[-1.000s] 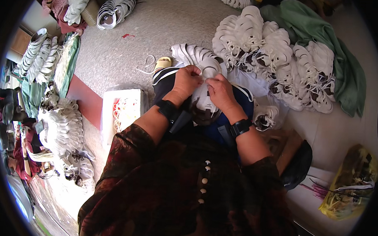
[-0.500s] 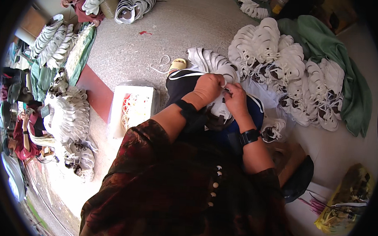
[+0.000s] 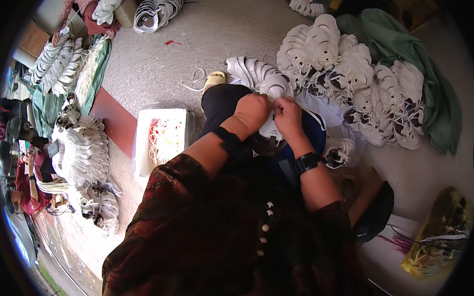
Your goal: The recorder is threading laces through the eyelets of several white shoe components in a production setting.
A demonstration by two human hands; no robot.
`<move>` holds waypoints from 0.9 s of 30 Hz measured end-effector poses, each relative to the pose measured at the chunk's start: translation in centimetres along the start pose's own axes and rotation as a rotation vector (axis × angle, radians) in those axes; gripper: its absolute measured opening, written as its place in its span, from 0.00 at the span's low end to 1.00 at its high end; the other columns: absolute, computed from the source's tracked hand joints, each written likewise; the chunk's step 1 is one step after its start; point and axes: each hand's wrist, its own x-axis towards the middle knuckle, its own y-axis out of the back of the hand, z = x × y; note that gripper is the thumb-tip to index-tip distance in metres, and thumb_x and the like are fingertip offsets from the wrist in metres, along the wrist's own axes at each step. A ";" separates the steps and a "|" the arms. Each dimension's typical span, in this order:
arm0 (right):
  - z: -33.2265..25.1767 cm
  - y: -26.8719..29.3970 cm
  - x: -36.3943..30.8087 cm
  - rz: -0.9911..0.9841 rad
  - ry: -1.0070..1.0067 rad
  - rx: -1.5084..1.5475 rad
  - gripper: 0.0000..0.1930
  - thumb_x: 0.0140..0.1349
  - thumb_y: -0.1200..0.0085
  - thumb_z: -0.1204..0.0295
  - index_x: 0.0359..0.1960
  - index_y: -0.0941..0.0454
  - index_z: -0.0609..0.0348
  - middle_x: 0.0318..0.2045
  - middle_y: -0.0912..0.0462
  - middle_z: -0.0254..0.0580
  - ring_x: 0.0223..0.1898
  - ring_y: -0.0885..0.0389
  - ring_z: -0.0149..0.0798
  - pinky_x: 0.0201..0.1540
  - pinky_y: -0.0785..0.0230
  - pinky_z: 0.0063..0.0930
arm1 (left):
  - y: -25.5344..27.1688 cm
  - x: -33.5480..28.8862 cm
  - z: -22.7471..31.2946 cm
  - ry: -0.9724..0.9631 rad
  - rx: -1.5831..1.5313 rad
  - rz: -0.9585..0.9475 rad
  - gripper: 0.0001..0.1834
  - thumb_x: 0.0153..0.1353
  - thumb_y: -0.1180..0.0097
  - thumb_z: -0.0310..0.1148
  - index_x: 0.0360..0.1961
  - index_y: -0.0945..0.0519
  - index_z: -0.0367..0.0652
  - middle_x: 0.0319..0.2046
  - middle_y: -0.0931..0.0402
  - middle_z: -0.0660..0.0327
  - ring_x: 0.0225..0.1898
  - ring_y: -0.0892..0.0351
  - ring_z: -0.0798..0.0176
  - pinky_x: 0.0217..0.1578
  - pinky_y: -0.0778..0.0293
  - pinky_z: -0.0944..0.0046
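Observation:
A white shoe upper (image 3: 269, 129) with a dark lining lies on my lap, close under both hands. My left hand (image 3: 253, 111) is closed at its left side, fingertips pinched on a white shoelace mostly hidden by the fingers. Close beside it, my right hand (image 3: 288, 116) is closed too, thumb and fingers pinched on the lace. A loose white lace end (image 3: 315, 118) curves over the blue cloth to the right of my right hand. Just beyond my hands, a row of nested white shoe uppers (image 3: 255, 74) curves away to the far left.
Left of my lap stands a white foam box (image 3: 142, 144) with loose laces. Heaped white uppers (image 3: 349, 73) rest by a green cloth (image 3: 427, 87) at right. More stacks (image 3: 80, 148) lie at left. A yellow bag (image 3: 437, 238) is at lower right. People sit at the left edge.
My hands have closed into tighter pinches and drawn slightly apart. The white lace that ran left across the dark cloth no longer shows there. The whole view has shifted a little.

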 end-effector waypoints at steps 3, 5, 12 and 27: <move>-0.2 -0.3 -0.1 0.013 0.049 -0.066 0.04 0.43 0.50 0.82 0.22 0.27 0.60 0.21 0.27 0.46 0.26 0.26 0.50 0.29 0.34 0.38 | -1.3 -0.5 -1.0 -0.194 0.056 -0.040 0.08 0.48 0.49 0.33 0.26 0.22 0.40 0.30 0.24 0.51 0.36 0.24 0.47 0.37 0.27 0.54; -0.4 -0.3 0.0 -0.027 0.061 -0.177 0.02 0.43 0.48 0.79 0.20 0.27 0.59 0.21 0.27 0.47 0.27 0.26 0.51 0.30 0.34 0.40 | 0.6 -0.1 0.2 -0.034 -0.040 -0.147 0.09 0.47 0.48 0.33 0.26 0.22 0.39 0.30 0.24 0.50 0.36 0.24 0.46 0.38 0.28 0.53; -1.7 0.2 0.0 -0.100 0.140 -0.411 0.03 0.40 0.46 0.76 0.21 0.24 0.55 0.19 0.25 0.39 0.30 0.25 0.41 0.30 0.36 0.36 | 0.9 0.9 -0.3 0.090 -0.122 -0.131 0.11 0.44 0.47 0.31 0.29 0.19 0.39 0.28 0.23 0.47 0.34 0.22 0.48 0.38 0.27 0.57; -2.2 1.9 -0.7 -0.089 0.267 -0.364 0.04 0.39 0.50 0.80 0.17 0.27 0.57 0.17 0.27 0.42 0.28 0.28 0.44 0.32 0.37 0.37 | 1.1 -0.8 0.3 0.201 -0.342 0.077 0.04 0.41 0.43 0.31 0.18 0.21 0.42 0.21 0.23 0.52 0.26 0.22 0.49 0.31 0.25 0.58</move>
